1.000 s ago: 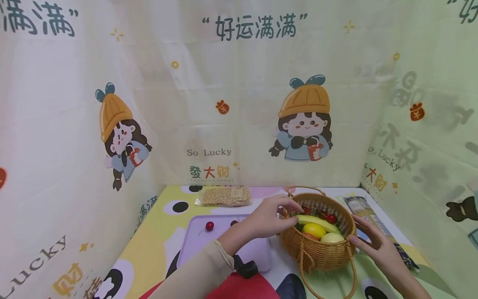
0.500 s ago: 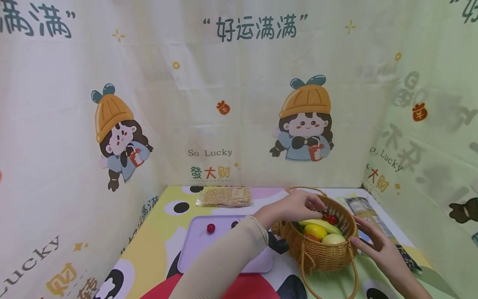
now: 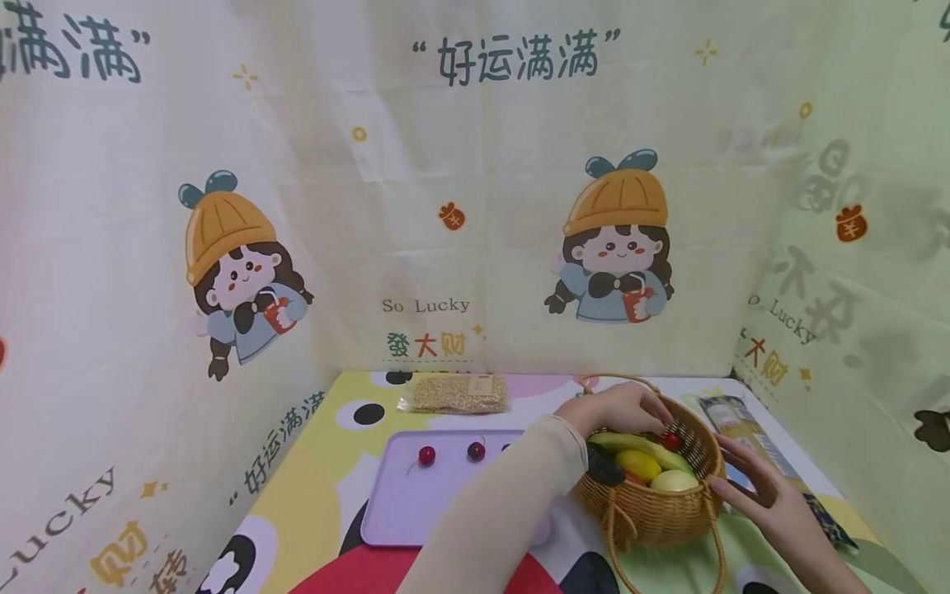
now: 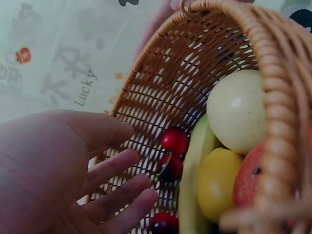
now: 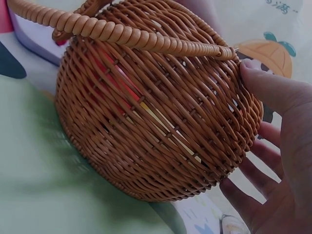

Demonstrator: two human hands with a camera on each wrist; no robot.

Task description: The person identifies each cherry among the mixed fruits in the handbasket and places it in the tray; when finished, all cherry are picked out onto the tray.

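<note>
One hand (L) [image 3: 619,406], fingers loose, prob. just off cherries [image 4: 174,141] in basket [image 3: 656,528]; R hand [image 3: 768,495], spread, touching rim [image 4: 273,73].

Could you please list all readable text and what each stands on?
"好运满满": back cloth, left cloth.
"满满": left cloth, clipped.
"So Lucky": back cloth.
"發大财": back cloth.
"Lucky": left cloth.
"财": left cloth.
"转": left cloth.
"o Lucky": right cloth, start hidden.
"大财": right cloth.
"¥": printed red pouch.
Too small/blurred: label on grain bag, print on long packet, faint characters on right cloth.
</note>
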